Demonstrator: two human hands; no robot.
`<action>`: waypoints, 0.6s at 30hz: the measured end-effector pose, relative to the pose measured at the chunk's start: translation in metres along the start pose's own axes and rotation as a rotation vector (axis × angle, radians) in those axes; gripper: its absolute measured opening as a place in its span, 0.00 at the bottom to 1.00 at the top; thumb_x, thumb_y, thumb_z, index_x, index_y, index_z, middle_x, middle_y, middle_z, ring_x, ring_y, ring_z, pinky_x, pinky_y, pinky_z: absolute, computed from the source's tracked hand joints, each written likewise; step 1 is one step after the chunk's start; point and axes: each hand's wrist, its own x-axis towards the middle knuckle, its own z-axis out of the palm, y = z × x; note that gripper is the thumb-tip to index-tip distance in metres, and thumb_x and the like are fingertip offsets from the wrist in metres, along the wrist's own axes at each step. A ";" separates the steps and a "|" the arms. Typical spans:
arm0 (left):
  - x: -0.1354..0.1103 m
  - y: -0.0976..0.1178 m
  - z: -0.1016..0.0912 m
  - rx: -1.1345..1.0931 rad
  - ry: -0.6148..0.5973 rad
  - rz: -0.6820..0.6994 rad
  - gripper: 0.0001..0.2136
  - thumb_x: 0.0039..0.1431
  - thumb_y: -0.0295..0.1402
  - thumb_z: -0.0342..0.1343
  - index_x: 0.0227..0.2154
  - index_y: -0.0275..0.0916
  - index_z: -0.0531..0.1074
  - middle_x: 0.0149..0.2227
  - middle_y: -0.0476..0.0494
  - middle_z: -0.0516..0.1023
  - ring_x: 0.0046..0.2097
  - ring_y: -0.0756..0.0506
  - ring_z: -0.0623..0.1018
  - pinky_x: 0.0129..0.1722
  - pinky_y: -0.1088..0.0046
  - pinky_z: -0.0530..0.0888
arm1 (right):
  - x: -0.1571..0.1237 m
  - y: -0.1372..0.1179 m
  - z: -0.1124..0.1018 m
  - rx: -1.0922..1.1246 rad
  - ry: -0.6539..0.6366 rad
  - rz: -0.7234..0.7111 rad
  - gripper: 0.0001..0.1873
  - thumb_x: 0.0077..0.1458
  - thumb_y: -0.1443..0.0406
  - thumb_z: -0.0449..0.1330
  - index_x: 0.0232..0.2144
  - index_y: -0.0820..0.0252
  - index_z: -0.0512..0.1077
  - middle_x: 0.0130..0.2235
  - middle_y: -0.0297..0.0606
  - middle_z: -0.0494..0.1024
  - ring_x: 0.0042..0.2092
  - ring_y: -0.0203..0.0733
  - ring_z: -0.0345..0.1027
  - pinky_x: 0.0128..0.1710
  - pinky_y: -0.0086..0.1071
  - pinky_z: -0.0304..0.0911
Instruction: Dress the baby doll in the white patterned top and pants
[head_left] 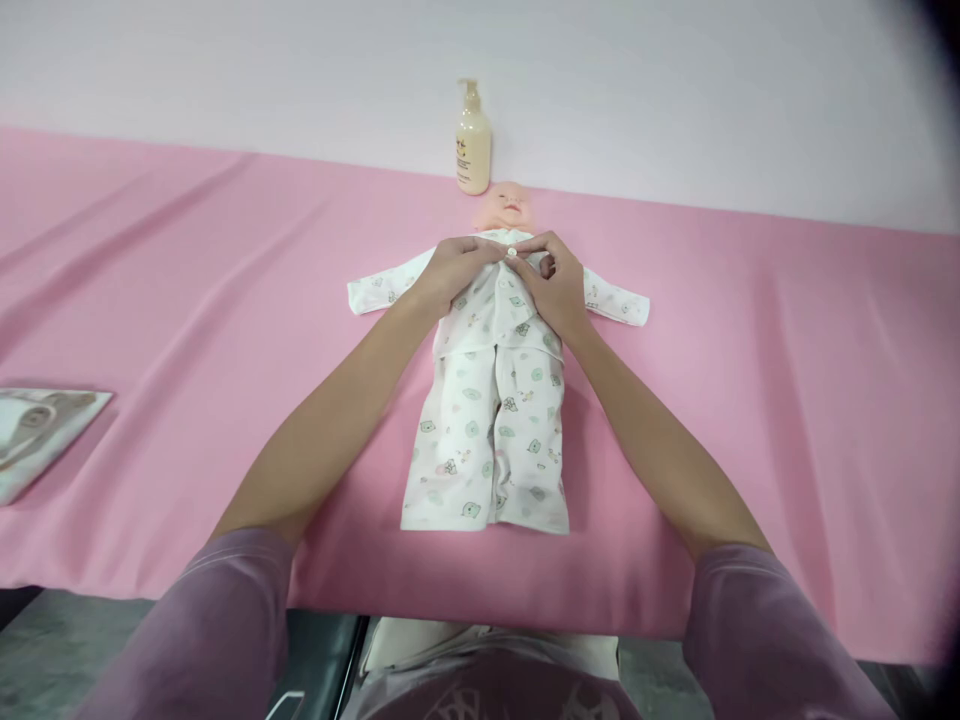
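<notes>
A baby doll lies on its back on the pink sheet, its head toward the wall. It wears a white printed shirt and matching trousers. My left hand and my right hand meet at the shirt's collar, fingers pinched on the fabric around a small white button. Both arms reach over the doll's body, and the doll's sleeves spread out to each side.
A cream pump bottle stands against the wall just behind the doll's head. A folded patterned cloth lies at the left edge of the sheet. The table's front edge runs near my lap.
</notes>
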 end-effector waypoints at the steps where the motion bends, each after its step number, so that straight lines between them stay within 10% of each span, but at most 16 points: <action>1: -0.001 0.001 0.000 0.025 0.008 0.006 0.09 0.59 0.37 0.77 0.38 0.41 0.85 0.40 0.42 0.89 0.52 0.35 0.90 0.56 0.57 0.89 | 0.000 0.000 0.000 0.000 -0.002 0.008 0.28 0.68 0.34 0.72 0.46 0.50 0.82 0.46 0.35 0.86 0.34 0.41 0.62 0.40 0.41 0.68; 13: 0.001 0.000 0.004 0.237 0.157 0.076 0.10 0.67 0.40 0.74 0.43 0.44 0.81 0.39 0.45 0.81 0.46 0.41 0.82 0.52 0.62 0.82 | 0.033 0.036 -0.023 -0.134 -0.028 -0.066 0.27 0.76 0.39 0.64 0.54 0.53 0.82 0.59 0.48 0.85 0.60 0.54 0.77 0.71 0.54 0.71; 18: 0.031 0.005 -0.002 0.353 0.158 0.263 0.08 0.65 0.33 0.73 0.44 0.43 0.82 0.45 0.43 0.85 0.51 0.40 0.83 0.60 0.62 0.81 | 0.068 0.036 -0.026 -0.051 -0.204 0.034 0.19 0.65 0.50 0.77 0.49 0.55 0.83 0.51 0.44 0.87 0.53 0.52 0.78 0.67 0.53 0.75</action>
